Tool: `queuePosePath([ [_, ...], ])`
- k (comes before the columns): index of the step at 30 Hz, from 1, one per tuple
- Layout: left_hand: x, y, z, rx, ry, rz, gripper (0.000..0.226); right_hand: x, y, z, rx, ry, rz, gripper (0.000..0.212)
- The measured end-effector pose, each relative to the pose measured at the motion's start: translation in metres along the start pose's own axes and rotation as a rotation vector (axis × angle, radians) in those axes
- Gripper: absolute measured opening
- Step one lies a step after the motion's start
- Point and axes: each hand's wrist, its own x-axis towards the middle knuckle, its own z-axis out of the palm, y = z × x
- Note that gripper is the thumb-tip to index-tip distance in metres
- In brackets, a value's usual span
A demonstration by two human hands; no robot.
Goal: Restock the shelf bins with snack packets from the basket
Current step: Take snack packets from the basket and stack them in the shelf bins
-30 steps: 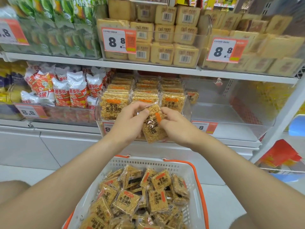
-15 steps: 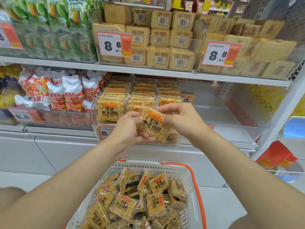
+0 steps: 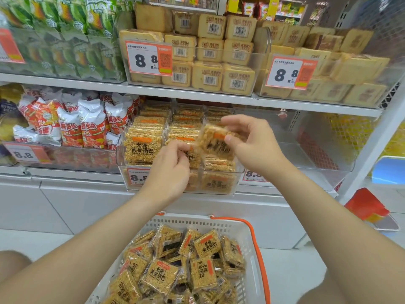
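So the right hand (image 3: 252,145) has a pinch grip on a snack packet (image 3: 215,142), tilted, just over the bin's (image 3: 221,171) right-hand row; I reckon it only needs lowering. The left hand (image 3: 168,172) is curled beside the packet's left edge, can't tell if it's touching.

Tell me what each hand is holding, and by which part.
The right hand pinches a snack packet at its right edge, thumb on the front, fingers over the top. Blur hides whether the left hand grips its left edge.
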Motion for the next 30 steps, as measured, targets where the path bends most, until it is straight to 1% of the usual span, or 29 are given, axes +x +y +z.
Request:
queuePosePath([
  [2, -0.001, -0.007, -0.002, 0.285, 0.049, 0.221, 0.034, 0.006, 0.007, -0.006, -0.109, 0.122, -0.081, 0.036],
  [4, 0.001, -0.01, -0.003, 0.565, 0.066, 0.425, 0.044, 0.01, 0.015, -0.007, -0.214, 0.174, -0.131, 0.037],
  [6, 0.005, -0.012, -0.002, 0.727, 0.026, 0.512, 0.056, 0.015, 0.021, -0.005, -0.302, 0.16, -0.175, 0.037],
  [8, 0.009, -0.011, 0.0, 0.796, -0.027, 0.518, 0.066, 0.02, 0.027, 0.0, -0.378, 0.107, -0.217, 0.038],
  [11, 0.016, -0.014, 0.004, 0.859, -0.052, 0.506, 0.076, 0.029, 0.035, 0.012, -0.511, 0.034, -0.258, 0.041],
  [13, 0.021, -0.016, 0.006, 0.888, -0.067, 0.466, 0.08, 0.034, 0.037, 0.017, -0.576, -0.002, -0.288, 0.045],
  [16, 0.027, -0.02, 0.007, 0.954, -0.09, 0.382, 0.08, 0.042, 0.043, 0.022, -0.668, -0.033, -0.325, 0.049],
  [19, 0.028, -0.02, 0.009, 1.005, -0.102, 0.375, 0.082, 0.044, 0.049, 0.032, -0.822, -0.072, -0.392, 0.051],
  [21, 0.029, -0.019, 0.008, 1.005, -0.107, 0.379, 0.082, 0.043, 0.05, 0.036, -0.863, -0.021, -0.398, 0.048],
  [24, 0.028, -0.018, 0.005, 0.997, -0.111, 0.389, 0.081, 0.043, 0.048, 0.036, -0.883, 0.077, -0.336, 0.031],
  [27, 0.028, -0.02, 0.002, 0.892, -0.118, 0.411, 0.076, 0.041, 0.049, 0.036, -0.878, 0.071, -0.29, 0.018],
  [30, 0.023, -0.023, -0.002, 0.784, -0.084, 0.49, 0.067, 0.034, 0.046, 0.036, -0.859, 0.017, -0.286, 0.016],
])
